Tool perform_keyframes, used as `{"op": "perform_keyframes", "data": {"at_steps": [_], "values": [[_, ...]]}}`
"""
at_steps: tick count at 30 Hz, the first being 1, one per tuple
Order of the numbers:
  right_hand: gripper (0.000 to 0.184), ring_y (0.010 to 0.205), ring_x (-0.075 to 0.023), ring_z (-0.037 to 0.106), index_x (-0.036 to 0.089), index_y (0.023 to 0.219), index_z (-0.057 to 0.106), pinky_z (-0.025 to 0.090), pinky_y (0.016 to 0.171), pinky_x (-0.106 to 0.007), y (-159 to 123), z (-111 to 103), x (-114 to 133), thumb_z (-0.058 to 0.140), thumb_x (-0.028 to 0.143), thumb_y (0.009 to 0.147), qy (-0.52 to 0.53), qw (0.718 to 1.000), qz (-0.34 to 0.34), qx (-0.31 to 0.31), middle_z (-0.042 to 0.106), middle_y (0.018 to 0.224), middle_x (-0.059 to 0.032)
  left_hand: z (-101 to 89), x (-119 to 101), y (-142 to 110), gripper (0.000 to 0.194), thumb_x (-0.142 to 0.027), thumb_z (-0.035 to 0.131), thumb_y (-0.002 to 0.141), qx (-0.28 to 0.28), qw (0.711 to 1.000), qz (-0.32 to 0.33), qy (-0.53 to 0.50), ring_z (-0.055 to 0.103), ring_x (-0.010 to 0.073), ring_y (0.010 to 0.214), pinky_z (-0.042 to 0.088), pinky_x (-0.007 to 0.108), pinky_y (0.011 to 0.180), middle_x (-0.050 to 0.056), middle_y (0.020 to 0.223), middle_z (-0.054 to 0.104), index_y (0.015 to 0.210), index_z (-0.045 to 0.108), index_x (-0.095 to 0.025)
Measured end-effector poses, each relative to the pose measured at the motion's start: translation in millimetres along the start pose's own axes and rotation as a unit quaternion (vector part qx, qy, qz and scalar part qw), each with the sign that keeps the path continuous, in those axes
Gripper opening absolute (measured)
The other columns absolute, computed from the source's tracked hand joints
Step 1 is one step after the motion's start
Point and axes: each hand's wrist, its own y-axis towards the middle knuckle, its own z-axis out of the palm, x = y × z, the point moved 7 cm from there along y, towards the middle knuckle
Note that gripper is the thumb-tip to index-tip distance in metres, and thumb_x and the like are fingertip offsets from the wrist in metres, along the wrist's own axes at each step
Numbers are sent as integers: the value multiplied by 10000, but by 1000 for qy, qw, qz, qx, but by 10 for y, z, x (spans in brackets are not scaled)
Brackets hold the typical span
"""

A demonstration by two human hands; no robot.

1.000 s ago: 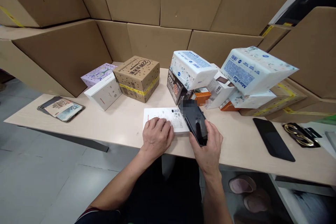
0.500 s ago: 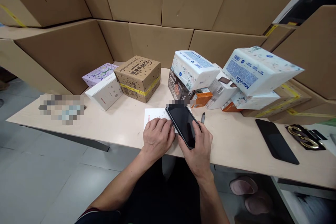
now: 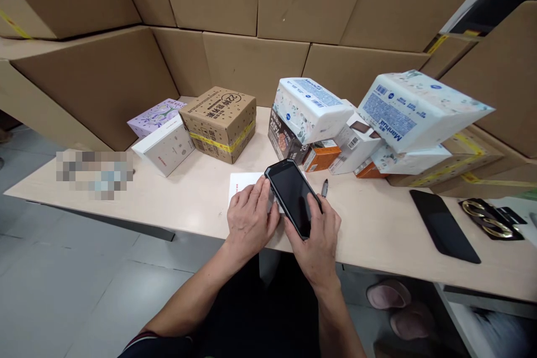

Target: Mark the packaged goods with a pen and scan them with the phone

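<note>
Scanning step: right hand (image 3: 319,235) grip closed around handheld scanner (image 3: 293,197) above white box (image 3: 243,184); left hand (image 3: 250,218) flat, pinning box on surface (image 3: 188,201), grasping nothing. Next likely needs scanner aligned over label.

Pale wooden table (image 3: 176,201), cardboard boxes (image 3: 251,61) behind (stacked high), grey floor (image 3: 62,291).

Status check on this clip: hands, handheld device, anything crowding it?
Right hand grips black handheld. Left hand flat on white box. Pen close beside.
</note>
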Motion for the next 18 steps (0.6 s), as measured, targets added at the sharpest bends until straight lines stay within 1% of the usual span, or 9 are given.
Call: {"op": "perform_keyframes", "data": {"at_steps": [4, 7, 15, 18], "values": [[713, 1286, -350, 486, 188, 1515, 353, 470, 1009, -598, -2, 4, -7, 651, 397, 901, 6, 1000, 1, 4, 482, 1404, -224, 5, 1, 11, 565, -308, 552, 935, 10, 1000, -10, 10, 629, 309, 1177, 457, 442, 951, 164, 1421, 605, 1454, 458, -106], [719, 1289, -349, 489, 185, 1518, 350, 465, 1015, -600, 1, 2, -9, 653, 392, 899, 10, 1000, 3, 2, 489, 1400, -225, 15, 2, 14, 582, -312, 548, 935, 16, 1000, -16, 10, 621, 319, 1191, 442, 457, 968, 162, 1424, 602, 1475, 440, -124], [728, 1271, -352, 512, 168, 1502, 367, 484, 1006, -593, 4, 0, -4, 673, 397, 884, 0, 1000, 7, -7, 518, 1377, -227, 30, 4, 7, 556, -323, 543, 944, 27, 999, -14, 13, 612, 313, 1198, 425, 453, 994, 172, 1437, 589, 1449, 470, -101], [735, 1282, -355, 507, 176, 1510, 356, 487, 1002, -593, -1, 8, -10, 670, 404, 886, 0, 1000, 11, -4, 508, 1395, -229, 28, 8, 10, 562, -321, 540, 945, 27, 999, -15, 12, 612, 313, 1198, 425, 456, 992, 163, 1441, 587, 1461, 459, -111]]}}
